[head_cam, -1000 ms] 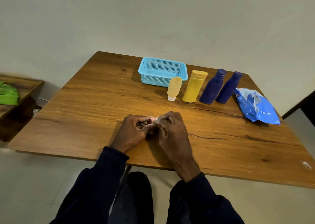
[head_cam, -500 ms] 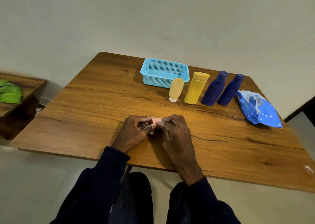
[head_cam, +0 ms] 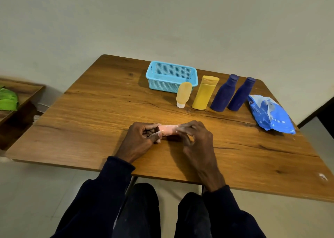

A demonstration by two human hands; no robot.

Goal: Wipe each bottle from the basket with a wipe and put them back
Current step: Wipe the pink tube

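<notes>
Grip of left hand (head_cam: 141,140) and right hand (head_cam: 196,138) clamped on the ends of the pink bottle (head_cam: 167,129), low over the desk (head_cam: 90,122) (near its front edge). Rotating it steadily should clean every side.

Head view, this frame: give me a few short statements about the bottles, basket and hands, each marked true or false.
1. The basket holds two bottles. False: no bottle shows in it; four stand outside it on the table.
2. The left hand and the right hand both hold a pink bottle. True.
3. The yellow bottle lies on its side. False: it stands upright.
4. The wipes pack lies to the right of the dark blue bottles. True.
</notes>
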